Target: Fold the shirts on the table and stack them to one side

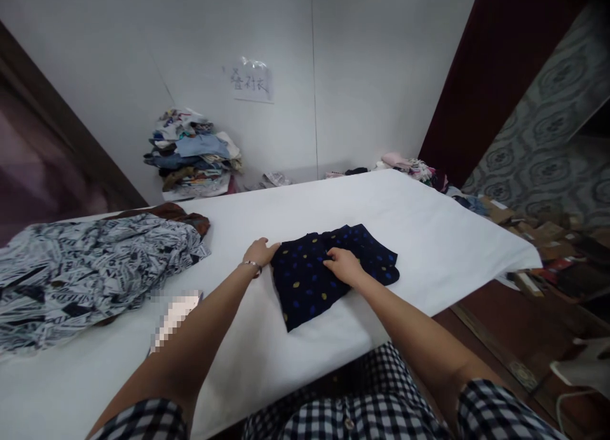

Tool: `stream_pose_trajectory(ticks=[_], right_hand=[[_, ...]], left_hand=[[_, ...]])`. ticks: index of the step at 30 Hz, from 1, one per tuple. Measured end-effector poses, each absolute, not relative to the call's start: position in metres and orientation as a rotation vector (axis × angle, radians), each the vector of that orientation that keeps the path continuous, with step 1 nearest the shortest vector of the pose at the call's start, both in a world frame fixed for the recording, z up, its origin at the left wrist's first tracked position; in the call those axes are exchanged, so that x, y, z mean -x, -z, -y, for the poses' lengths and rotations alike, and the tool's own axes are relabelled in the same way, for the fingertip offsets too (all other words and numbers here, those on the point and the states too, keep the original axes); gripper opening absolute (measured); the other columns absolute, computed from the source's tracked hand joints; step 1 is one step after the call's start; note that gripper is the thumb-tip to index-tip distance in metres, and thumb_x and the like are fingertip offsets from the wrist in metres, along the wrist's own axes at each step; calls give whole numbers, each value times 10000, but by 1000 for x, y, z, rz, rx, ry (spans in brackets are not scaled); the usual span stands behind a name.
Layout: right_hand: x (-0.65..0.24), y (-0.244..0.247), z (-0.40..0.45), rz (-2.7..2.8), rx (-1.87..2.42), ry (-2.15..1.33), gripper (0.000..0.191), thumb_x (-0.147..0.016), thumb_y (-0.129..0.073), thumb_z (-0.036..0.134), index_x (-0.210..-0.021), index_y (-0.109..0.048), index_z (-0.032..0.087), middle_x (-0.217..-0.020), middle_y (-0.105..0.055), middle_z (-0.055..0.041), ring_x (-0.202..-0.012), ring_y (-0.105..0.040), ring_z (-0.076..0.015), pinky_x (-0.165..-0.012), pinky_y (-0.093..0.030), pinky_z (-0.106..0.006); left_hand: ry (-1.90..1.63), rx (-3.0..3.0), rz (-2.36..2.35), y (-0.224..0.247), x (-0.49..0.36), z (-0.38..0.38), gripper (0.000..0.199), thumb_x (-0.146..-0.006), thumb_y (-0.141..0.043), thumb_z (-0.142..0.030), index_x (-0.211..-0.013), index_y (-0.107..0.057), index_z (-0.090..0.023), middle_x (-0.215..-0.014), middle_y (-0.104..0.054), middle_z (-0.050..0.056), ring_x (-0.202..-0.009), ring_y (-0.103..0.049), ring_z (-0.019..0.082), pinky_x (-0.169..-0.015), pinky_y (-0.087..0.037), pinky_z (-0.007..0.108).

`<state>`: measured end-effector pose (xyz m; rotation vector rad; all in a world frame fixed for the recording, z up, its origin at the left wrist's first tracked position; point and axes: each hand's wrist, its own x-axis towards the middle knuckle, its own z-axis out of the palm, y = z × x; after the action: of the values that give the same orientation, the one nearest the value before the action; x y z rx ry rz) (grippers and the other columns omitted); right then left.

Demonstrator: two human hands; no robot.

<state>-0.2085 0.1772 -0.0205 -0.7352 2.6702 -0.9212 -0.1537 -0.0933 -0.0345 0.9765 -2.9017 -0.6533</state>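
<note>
Dark navy garment [312, 276] | blue, yellow spots | folded flat | on white table [333, 201]

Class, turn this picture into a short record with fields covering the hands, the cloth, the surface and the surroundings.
Left hand: at the upper-left corner of the dark spotted garment
Right hand: on top of that garment
Garment spots: blue and yellow
Surface: white-covered table
Left side: black-and-white printed cloth
Behind: clothes pile
Wall: handwritten sign
</note>
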Motion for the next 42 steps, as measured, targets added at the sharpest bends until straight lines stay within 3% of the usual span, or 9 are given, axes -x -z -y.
stream_pose_trajectory(ticks=[4, 8, 12, 18, 22, 27, 35, 38, 42], right_hand=[[216, 29, -190, -2721, 703, 1001, 214, -816, -581, 279, -1004, -649, 204, -910, -679, -52, -829, -606, -197, -691, -396, -278], [218, 41, -200, -2689, 630, 921, 265, -806, -603, 287, -1035, -643, 161, -908, -669, -80, -820, -602, -202, -704, -407, -285], [205, 32, -212, -2694, 712, 1103, 317, -836, -565, 353, -1094, -617, 177, -880, -666, -58, -775, -596, -184, -691, -417, -288], [150, 36, -247, -2108, 297, 1496, 308, -857, -519, 426, -680, -553, 176, -596, -588, -7, -460, -513, -113, -464, -411, -243], [122, 46, -265, -1645, -56, 1656, 281, -836, -597, 428, -797, -574, 150, -749, -667, -64, -620, -645, -161, -532, -517, -278], [114, 42, -256, -1264, -216, 1902, 350, -780, -704, 403, -975, -582, 140, -975, -694, -118, -873, -684, -208, -780, -558, -352], [114, 44, -207, -1003, -360, 2140, 224, -849, -636, 273, -1039, -611, 158, -952, -709, -61, -768, -672, -150, -760, -568, -318], [116, 45, -206, -958, -396, 2095, 163, -866, -615, 267, -974, -626, 145, -854, -711, -53, -698, -665, -131, -704, -569, -282], [116, 49, -210, -999, -393, 2019, 168, -830, -660, 261, -941, -620, 141, -784, -699, -34, -641, -651, -111, -622, -555, -238]], left_hand=[[798, -1088, 2838, 36, 135, 84, 649, -820, -492, -559, -1307, -484, -129, -1234, -618, 176, -1140, -572, 323, -897, -470, 382], [1267, -1191, 2647, 35, 127, 62, 681, -799, -563, -527, -1323, -454, -106, -1105, -673, 177, -918, -671, 289, -671, -546, 340], [1727, -1216, 2413, 33, 124, 42, 514, -747, -664, -484, -1117, -600, -133, -913, -725, 123, -744, -694, 257, -565, -558, 323], [1961, -1150, 2101, 26, 128, 24, 260, -713, -729, -226, -945, -642, -147, -921, -740, 100, -803, -704, 228, -637, -583, 295], [1971, -1064, 1975, 19, 127, 20, 304, -740, -702, -208, -1026, -621, -146, -1029, -724, 97, -861, -701, 203, -691, -582, 276], [2054, -1088, 1774, 22, 113, 19, 281, -637, -755, -137, -898, -649, -123, -856, -737, 101, -785, -704, 224, -696, -581, 317], [2160, -1118, 1766, 27, 93, 30, 316, -608, -775, -171, -889, -632, -146, -811, -727, 97, -732, -693, 231, -646, -565, 337], [1894, -1120, 2299, 27, 88, 45, 356, -629, -776, -309, -929, -635, -179, -869, -728, 100, -794, -693, 265, -664, -555, 354], [736, -860, 2855, 12, 108, 51, 493, -737, -639, -516, -1080, -624, -162, -1148, -654, 174, -1086, -603, 339, -879, -486, 417]])
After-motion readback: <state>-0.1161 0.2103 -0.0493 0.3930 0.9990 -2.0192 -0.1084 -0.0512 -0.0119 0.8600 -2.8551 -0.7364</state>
